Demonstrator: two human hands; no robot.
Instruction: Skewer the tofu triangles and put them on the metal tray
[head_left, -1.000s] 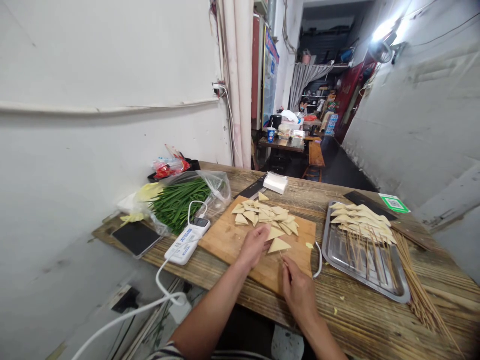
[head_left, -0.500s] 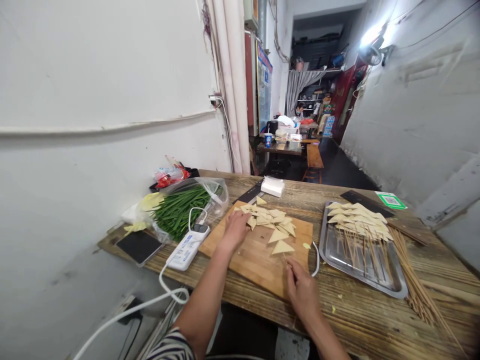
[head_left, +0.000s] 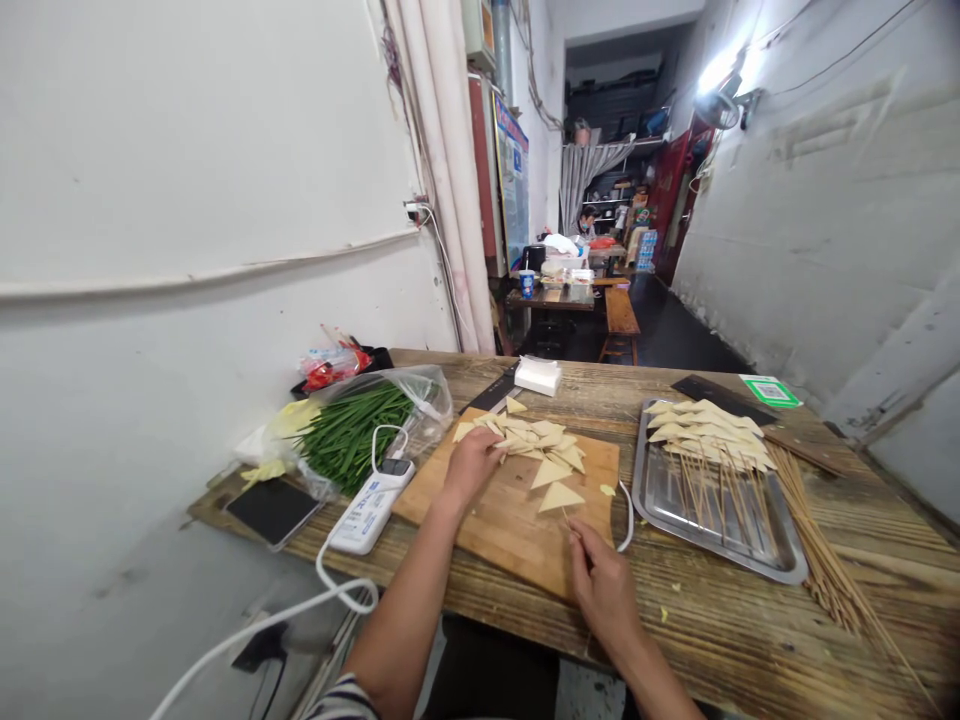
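Note:
A pile of pale yellow triangular slices (head_left: 529,437), which look like tofu, lies on a wooden cutting board (head_left: 499,530). At the pile's left side, my left hand (head_left: 472,465) has its fingers bent and pressed together at the edge of a slice; the fingertips are partly hidden. Near the board's front right, my right hand (head_left: 604,575) pinches a thin wooden skewer (head_left: 566,516). One triangular slice (head_left: 561,496) sits at that skewer's tip, low over the board. To the right, a metal tray (head_left: 667,525) bears rows of skewered slices (head_left: 709,432).
Loose skewers (head_left: 817,540) lie beside the tray's right edge. Left of the board are a white power strip (head_left: 373,508) with its cable, a bag of green chives (head_left: 352,430) and a dark tablet-like slab (head_left: 274,512). A cleaver (head_left: 499,388) and a tissue pack (head_left: 538,375) lie behind the board.
The camera view has turned slightly to the right. My left fingers have shifted a little along the pile's edge. My right hand keeps the skewer with its slice almost in place.

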